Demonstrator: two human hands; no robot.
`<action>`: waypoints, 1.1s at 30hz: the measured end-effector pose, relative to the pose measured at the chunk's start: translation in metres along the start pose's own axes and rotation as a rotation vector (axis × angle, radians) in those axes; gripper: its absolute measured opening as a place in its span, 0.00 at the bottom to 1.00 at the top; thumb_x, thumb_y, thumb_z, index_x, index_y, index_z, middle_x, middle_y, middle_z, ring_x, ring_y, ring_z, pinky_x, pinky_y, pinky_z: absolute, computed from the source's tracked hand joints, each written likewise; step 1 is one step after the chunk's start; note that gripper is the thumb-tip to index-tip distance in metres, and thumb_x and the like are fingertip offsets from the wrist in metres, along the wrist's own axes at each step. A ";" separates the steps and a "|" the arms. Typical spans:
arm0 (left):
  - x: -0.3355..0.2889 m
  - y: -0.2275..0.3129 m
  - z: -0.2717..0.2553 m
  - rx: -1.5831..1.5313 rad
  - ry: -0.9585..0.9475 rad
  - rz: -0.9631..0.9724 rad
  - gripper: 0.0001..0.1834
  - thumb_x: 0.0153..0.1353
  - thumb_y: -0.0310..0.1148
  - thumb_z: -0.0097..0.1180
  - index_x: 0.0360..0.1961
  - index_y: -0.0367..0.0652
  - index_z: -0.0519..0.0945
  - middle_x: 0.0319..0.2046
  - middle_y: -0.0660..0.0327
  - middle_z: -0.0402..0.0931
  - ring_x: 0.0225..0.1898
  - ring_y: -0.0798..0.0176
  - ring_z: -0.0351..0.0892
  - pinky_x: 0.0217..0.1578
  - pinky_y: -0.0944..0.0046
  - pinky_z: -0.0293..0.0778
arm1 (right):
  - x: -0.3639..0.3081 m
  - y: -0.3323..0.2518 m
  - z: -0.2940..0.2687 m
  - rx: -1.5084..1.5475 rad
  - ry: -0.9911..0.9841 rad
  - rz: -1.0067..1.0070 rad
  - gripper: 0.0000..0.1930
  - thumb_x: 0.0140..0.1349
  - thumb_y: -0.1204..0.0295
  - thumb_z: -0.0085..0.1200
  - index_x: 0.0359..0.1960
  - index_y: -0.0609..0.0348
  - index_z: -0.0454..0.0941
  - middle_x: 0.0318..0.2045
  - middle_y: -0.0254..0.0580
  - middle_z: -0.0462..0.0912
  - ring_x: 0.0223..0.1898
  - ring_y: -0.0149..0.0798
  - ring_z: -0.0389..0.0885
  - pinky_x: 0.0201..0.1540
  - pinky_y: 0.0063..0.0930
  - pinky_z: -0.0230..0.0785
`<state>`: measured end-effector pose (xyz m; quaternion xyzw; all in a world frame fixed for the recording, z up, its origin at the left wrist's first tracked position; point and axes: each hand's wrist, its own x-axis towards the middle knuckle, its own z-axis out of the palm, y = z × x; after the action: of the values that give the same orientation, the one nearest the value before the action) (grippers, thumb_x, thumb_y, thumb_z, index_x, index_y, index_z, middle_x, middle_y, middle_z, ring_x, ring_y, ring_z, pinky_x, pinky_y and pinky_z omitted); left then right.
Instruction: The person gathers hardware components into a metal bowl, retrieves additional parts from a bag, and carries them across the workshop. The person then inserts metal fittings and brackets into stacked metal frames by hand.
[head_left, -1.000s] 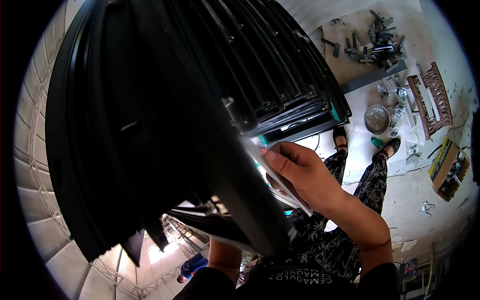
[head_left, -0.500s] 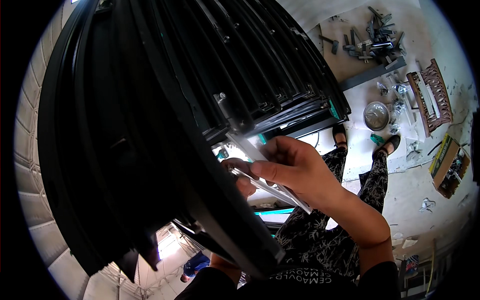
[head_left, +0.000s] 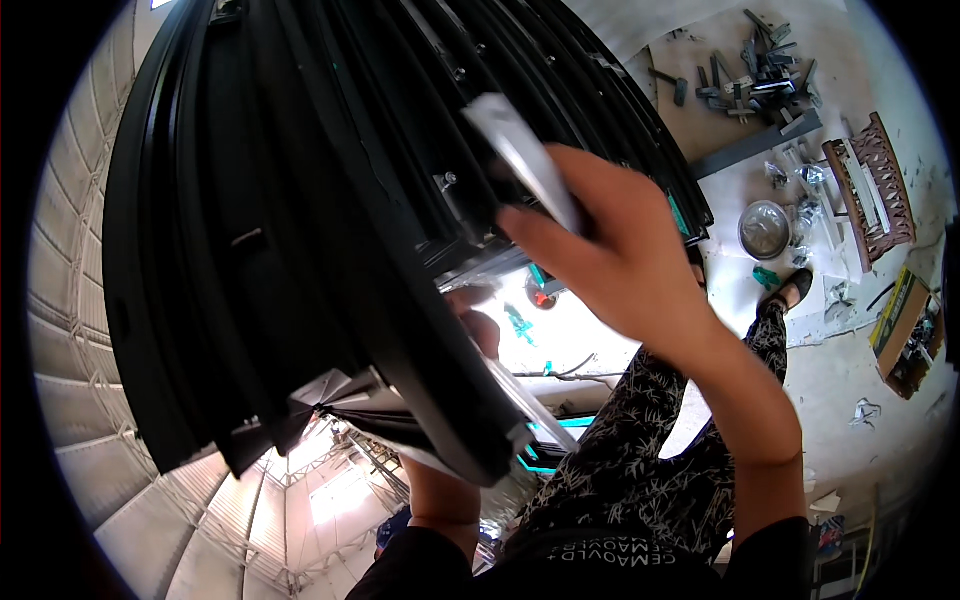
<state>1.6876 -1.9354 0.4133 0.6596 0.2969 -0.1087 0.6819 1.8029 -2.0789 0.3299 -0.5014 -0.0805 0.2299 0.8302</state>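
A tall stack of black metal frames with long ribbed profiles (head_left: 290, 200) fills the left and middle of the view. In front of it my right hand (head_left: 630, 245) is raised, pinching a short, flat silver-white strip (head_left: 525, 150) that is smeared by motion. Mostly hidden behind the nearest black profile, my left hand (head_left: 482, 330) shows only curled fingertips. They close on a thin, pale rod-like strip (head_left: 535, 408) that slants down toward my lap. A small metal fitting (head_left: 449, 181) sits in the frame left of my right hand.
On the floor to the right stand a round metal bowl (head_left: 764, 230), a brown lattice-edged rack (head_left: 880, 190) and an open cardboard box (head_left: 905, 330). Dark metal brackets (head_left: 765, 75) lie piled at the far right. A shoe (head_left: 795, 288) stands near the bowl.
My right hand has moved away from my left hand, up and slightly left over the black frames, carrying the flat strip. My left hand stays behind the profile with the thin strip.
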 end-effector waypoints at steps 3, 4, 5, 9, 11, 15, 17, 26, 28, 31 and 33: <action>0.007 -0.005 0.009 -0.039 -0.019 0.063 0.26 0.61 0.39 0.50 0.54 0.31 0.62 0.27 0.64 0.66 0.21 0.80 0.54 0.23 0.78 0.54 | 0.027 0.000 0.006 -0.054 -0.137 0.058 0.10 0.48 0.69 0.51 0.26 0.66 0.73 0.13 0.46 0.71 0.15 0.40 0.72 0.20 0.32 0.62; 0.009 -0.005 0.018 -0.033 0.003 0.104 0.26 0.61 0.39 0.49 0.54 0.31 0.62 0.28 0.64 0.66 0.21 0.80 0.55 0.23 0.78 0.54 | 0.031 0.003 0.009 -0.074 -0.139 0.036 0.10 0.47 0.69 0.51 0.25 0.66 0.73 0.14 0.47 0.71 0.16 0.42 0.73 0.20 0.33 0.63; 0.007 -0.003 0.023 -0.023 0.032 0.147 0.26 0.61 0.39 0.49 0.54 0.31 0.62 0.28 0.64 0.66 0.21 0.80 0.55 0.23 0.78 0.54 | 0.032 0.004 0.012 -0.087 -0.149 0.013 0.10 0.47 0.69 0.51 0.24 0.66 0.74 0.14 0.49 0.72 0.17 0.44 0.74 0.21 0.34 0.64; 0.005 -0.006 0.021 -0.056 0.062 0.179 0.26 0.61 0.39 0.49 0.54 0.31 0.62 0.28 0.64 0.66 0.22 0.80 0.56 0.22 0.78 0.53 | 0.030 0.014 0.018 -0.133 -0.119 -0.079 0.11 0.46 0.68 0.53 0.23 0.66 0.74 0.15 0.50 0.72 0.17 0.48 0.73 0.23 0.38 0.63; 0.007 -0.006 0.025 -0.079 0.062 0.185 0.25 0.61 0.38 0.49 0.54 0.31 0.62 0.28 0.64 0.66 0.22 0.80 0.57 0.22 0.78 0.54 | 0.026 0.007 0.011 -0.161 -0.138 -0.057 0.10 0.52 0.69 0.52 0.27 0.67 0.73 0.16 0.42 0.72 0.18 0.36 0.74 0.22 0.28 0.64; 0.000 -0.003 0.022 -0.086 0.123 0.201 0.24 0.61 0.37 0.49 0.53 0.32 0.61 0.29 0.63 0.66 0.22 0.80 0.58 0.23 0.79 0.54 | -0.012 -0.017 -0.003 0.032 -0.142 0.060 0.11 0.60 0.70 0.47 0.33 0.68 0.72 0.16 0.32 0.70 0.20 0.24 0.70 0.23 0.17 0.62; 0.011 -0.020 0.024 -0.071 0.208 0.273 0.23 0.62 0.36 0.48 0.53 0.32 0.62 0.30 0.62 0.67 0.23 0.79 0.58 0.23 0.79 0.55 | -0.049 0.001 -0.005 0.048 -0.074 0.184 0.12 0.62 0.66 0.44 0.29 0.65 0.70 0.13 0.43 0.67 0.14 0.37 0.68 0.17 0.29 0.57; 0.001 -0.004 0.026 -0.048 0.238 0.299 0.17 0.62 0.33 0.46 0.50 0.37 0.64 0.37 0.62 0.67 0.24 0.79 0.58 0.22 0.80 0.55 | -0.048 0.011 0.014 0.296 -0.237 0.446 0.15 0.62 0.65 0.46 0.25 0.66 0.71 0.13 0.35 0.66 0.16 0.25 0.62 0.20 0.21 0.56; 0.000 -0.007 0.018 -0.038 0.137 0.261 0.17 0.63 0.33 0.46 0.50 0.37 0.64 0.39 0.61 0.66 0.26 0.80 0.60 0.22 0.80 0.55 | -0.047 0.011 0.011 0.506 -0.259 0.585 0.14 0.62 0.65 0.47 0.26 0.65 0.72 0.14 0.29 0.67 0.17 0.21 0.62 0.20 0.17 0.55; 0.004 -0.005 0.023 -0.032 0.175 0.286 0.16 0.62 0.34 0.47 0.49 0.37 0.64 0.36 0.61 0.67 0.25 0.80 0.59 0.21 0.80 0.55 | -0.046 0.016 0.008 0.515 -0.238 0.555 0.13 0.61 0.66 0.47 0.27 0.65 0.73 0.15 0.29 0.68 0.18 0.21 0.62 0.21 0.17 0.55; 0.006 -0.010 0.015 -0.040 0.136 0.247 0.17 0.62 0.34 0.47 0.49 0.37 0.65 0.34 0.62 0.67 0.23 0.80 0.59 0.21 0.80 0.54 | -0.047 0.019 0.007 0.540 -0.214 0.558 0.12 0.61 0.66 0.48 0.28 0.65 0.73 0.14 0.29 0.68 0.17 0.20 0.61 0.20 0.17 0.55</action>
<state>1.6908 -1.9501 0.4013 0.6832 0.2612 0.0272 0.6814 1.7528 -2.0874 0.3215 -0.2408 0.0361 0.5105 0.8247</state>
